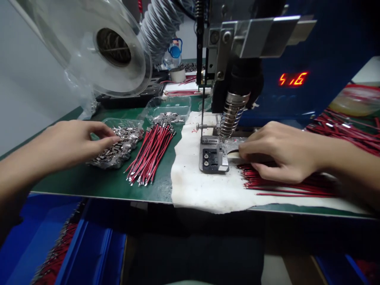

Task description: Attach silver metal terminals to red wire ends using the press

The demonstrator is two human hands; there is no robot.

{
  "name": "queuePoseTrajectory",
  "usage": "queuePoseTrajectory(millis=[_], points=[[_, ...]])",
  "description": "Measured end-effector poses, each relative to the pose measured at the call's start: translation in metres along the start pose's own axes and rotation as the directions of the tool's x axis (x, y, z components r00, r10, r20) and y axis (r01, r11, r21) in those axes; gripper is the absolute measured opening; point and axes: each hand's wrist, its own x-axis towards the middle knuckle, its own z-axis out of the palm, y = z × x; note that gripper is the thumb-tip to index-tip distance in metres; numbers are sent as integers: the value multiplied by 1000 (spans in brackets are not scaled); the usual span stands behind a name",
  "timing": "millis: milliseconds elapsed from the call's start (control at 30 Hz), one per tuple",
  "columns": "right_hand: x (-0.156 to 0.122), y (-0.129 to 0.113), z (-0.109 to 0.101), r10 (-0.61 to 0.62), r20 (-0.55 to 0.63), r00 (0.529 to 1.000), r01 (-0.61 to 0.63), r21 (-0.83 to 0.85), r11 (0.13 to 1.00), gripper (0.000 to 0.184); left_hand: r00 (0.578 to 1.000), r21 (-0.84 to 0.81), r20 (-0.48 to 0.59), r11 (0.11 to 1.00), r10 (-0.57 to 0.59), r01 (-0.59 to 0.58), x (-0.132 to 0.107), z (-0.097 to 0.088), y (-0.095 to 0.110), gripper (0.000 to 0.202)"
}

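Observation:
My left hand [74, 140] reaches over a heap of small metal parts [117, 148] on the green mat, its fingertips pinched together at the heap's top. My right hand [279, 152] lies on a white cloth [204, 190], fingers curled over the ends of loose red wires [291, 186], its fingertips right beside a small metal fixture [212, 158] under the machine's nozzle [234, 114]. What the fingers hold is hidden. A bundle of red and black wires [150, 154] lies between the two hands.
A blue machine with a red digit display [293, 79] stands behind the fixture. A clear reel [107, 47] hangs at upper left. Clear plastic trays [170, 109] of metal parts sit behind the wire bundle. More red wires [344, 126] pile at right. Blue bins [89, 245] sit below the table edge.

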Motion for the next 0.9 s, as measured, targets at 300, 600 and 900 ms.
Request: queuePoseTrajectory(millis=[300,600,900], points=[[1,0,3,46,73,996,-47,20,999,10,986,-76,157,994,-60,73,20,7,-3,61],[3,0,2,47,72,996,-51,58,997,13,996,-193,64,980,68,-54,20,26,-27,59],[4,1,3,67,76,995,-74,96,993,14,999,-156,33,987,32,-26,18,11,-16,87]])
